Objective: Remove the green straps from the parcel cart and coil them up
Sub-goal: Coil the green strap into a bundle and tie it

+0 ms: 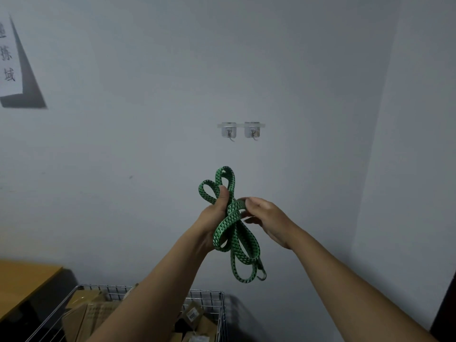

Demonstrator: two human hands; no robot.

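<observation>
A green strap with dark flecks is bunched into several loops in front of the wall. My left hand grips the bundle at its middle, thumb up, with two loops standing above the fist. My right hand pinches a turn of the strap wrapped across the bundle. Longer loops hang below both hands, and a metal end hook dangles at the bottom. The wire parcel cart stands below, partly behind my left forearm.
Two clear adhesive wall hooks are fixed to the grey wall above the hands. Cardboard parcels fill the cart. A wooden tabletop lies at the lower left. A paper sign hangs at the upper left.
</observation>
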